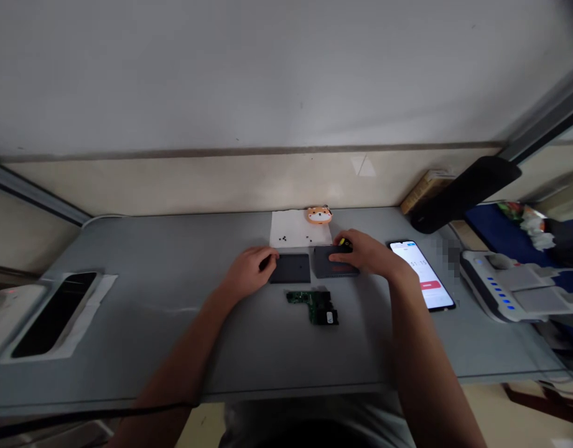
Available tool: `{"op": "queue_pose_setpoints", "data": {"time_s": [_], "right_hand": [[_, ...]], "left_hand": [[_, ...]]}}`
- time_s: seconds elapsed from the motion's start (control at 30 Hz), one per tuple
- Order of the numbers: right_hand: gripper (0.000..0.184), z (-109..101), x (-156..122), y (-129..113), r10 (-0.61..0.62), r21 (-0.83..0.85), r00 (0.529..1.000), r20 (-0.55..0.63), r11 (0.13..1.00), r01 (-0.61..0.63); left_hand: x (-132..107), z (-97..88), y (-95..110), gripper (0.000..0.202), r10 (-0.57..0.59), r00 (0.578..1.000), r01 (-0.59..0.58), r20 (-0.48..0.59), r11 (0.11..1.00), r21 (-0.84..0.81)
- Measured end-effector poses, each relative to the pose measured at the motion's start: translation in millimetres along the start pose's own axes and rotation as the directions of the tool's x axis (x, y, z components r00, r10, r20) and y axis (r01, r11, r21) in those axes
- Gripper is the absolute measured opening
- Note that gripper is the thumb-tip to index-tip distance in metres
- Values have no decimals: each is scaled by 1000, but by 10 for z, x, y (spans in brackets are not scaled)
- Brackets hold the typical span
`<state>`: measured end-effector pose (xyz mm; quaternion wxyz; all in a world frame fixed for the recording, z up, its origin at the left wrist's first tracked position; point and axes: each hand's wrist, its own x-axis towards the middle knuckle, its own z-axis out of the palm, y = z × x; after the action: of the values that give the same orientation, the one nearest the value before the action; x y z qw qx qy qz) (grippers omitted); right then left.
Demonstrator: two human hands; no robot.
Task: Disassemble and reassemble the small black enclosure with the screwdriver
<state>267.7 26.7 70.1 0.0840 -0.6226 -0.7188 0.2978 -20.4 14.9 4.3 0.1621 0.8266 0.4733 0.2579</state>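
My left hand rests on the grey table with its fingers curled against the left edge of a flat dark cover plate. To the right, my right hand lies over a second dark casing half and is closed round a small tool with a yellow and black handle. A green circuit board lies loose in front of both plates. Several tiny black screws sit on a white paper sheet behind them.
An orange animal-shaped trinket sits on the paper's far edge. A lit phone lies right of my right hand, with a white device beyond it. A black tray in white wrapping is at far left.
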Motion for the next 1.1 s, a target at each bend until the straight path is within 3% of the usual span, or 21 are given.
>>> {"op": "queue_pose_setpoints", "data": {"time_s": [1.1], "right_hand": [[21, 11, 3, 35, -13, -1, 1000, -15, 1000, 13]], "left_hand": [[10, -14, -6, 23, -14, 1000, 14, 17, 1000, -12]]}}
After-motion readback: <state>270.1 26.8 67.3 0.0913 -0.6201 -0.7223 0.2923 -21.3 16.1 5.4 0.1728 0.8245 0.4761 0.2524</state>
